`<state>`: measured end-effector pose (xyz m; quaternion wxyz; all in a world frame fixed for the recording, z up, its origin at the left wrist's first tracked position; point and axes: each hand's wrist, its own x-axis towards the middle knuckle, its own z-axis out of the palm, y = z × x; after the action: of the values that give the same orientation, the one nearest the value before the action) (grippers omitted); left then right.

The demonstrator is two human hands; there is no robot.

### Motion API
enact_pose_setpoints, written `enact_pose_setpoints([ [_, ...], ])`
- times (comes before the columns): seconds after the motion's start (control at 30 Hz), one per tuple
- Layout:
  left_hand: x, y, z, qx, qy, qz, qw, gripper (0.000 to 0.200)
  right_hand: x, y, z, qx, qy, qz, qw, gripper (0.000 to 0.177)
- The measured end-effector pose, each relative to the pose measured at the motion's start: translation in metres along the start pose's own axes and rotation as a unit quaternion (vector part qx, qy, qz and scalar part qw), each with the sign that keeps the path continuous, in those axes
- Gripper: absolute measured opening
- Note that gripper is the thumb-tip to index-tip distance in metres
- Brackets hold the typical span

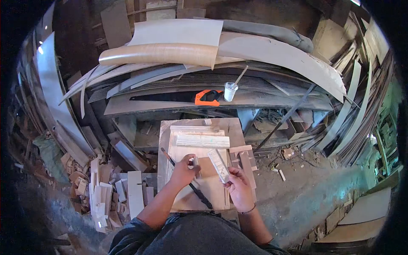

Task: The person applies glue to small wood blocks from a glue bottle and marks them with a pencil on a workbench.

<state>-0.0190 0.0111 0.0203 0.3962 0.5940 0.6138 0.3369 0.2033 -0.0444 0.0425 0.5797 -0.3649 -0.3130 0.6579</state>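
The right hand (240,189) held a pale wooden strip (218,165) by its near end, thumb and fingers closed on it, the far end slanting left above the panel (178,199) on the bench (237,127). The left hand (184,171) had its fingers drawn narrow around a short piece (196,165), mostly hidden, just left of the strip.

The strip looked light and stiff, likely dry to the grip rather than slippery; its blotched, rough face suggested that splinters or crumbling edges were the main weakness. The long edges near the middle seemed the best place to take hold, with the marked face left free. The short piece probably weighed little and suited a fingertip pinch.

Counted out, there was one strip in the right hand, one short piece in the left, one wide slat (203,141) across the far part of the panel, and one dark rod (199,194) slanting under the left forearm. Beyond the bench lay one orange-handled saw (207,97), with one white cup (230,91) holding one stick (242,75) to its right. The offcuts (102,197) at left overlapped too much to count.
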Motion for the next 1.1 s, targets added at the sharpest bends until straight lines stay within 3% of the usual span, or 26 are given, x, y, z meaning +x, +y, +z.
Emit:
enact_pose_setpoints([
  [0.07,-0.002,0.002,-0.005,0.137,0.091,0.127,0.978,0.046,-0.004,0.001,0.005,-0.008,-0.008,0.006,1.0,0.026],
  [0.13,-0.007,0.011,-0.012,0.27,0.222,0.293,0.89,0.043,-0.01,-0.002,0.013,-0.025,-0.019,0.005,0.999,0.027],
  [0.2,-0.02,0.022,-0.01,0.001,0.057,0.212,0.976,0.04,-0.012,0.005,0.015,-0.081,-0.012,-0.009,0.997,0.028],
  [0.23,-0.028,0.027,-0.008,-0.135,-0.028,0.158,0.978,0.038,-0.014,0.009,0.018,-0.109,-0.01,-0.014,0.994,0.029],
  [0.33,-0.045,0.046,-0.002,-0.132,-0.124,0.062,0.982,0.035,-0.022,0.009,0.034,-0.179,-0.036,-0.066,0.981,0.03],
  [0.4,-0.046,0.046,0.0,-0.184,-0.118,0.076,0.973,0.031,-0.02,0.013,0.033,-0.292,-0.026,-0.118,0.949,0.032],
  [0.47,-0.042,0.024,0.007,-0.225,-0.123,0.086,0.963,0.029,-0.018,0.0,0.039,-0.407,-0.032,-0.144,0.902,0.034],
  [0.57,-0.046,0.025,-0.003,-0.235,-0.147,0.079,0.958,0.027,-0.012,-0.011,0.034,-0.558,-0.128,-0.159,0.804,0.036],
  [0.67,-0.055,0.035,-0.009,-0.201,-0.167,0.028,0.965,0.026,-0.01,-0.017,0.041,-0.634,-0.174,-0.186,0.73,0.031],
  [0.87,-0.062,0.032,-0.009,-0.274,-0.192,0.008,0.942,0.025,-0.015,-0.017,0.056,-0.642,-0.196,-0.124,0.73,0.026],
  [1.07,-0.06,0.033,-0.017,-0.323,-0.238,0.035,0.915,0.033,-0.015,-0.013,0.055,-0.556,-0.207,-0.146,0.792,0.02],
  [1.1,-0.057,0.029,-0.02,-0.39,-0.274,0.006,0.879,0.034,-0.014,-0.008,0.049,-0.538,-0.2,-0.131,0.808,0.02],
])
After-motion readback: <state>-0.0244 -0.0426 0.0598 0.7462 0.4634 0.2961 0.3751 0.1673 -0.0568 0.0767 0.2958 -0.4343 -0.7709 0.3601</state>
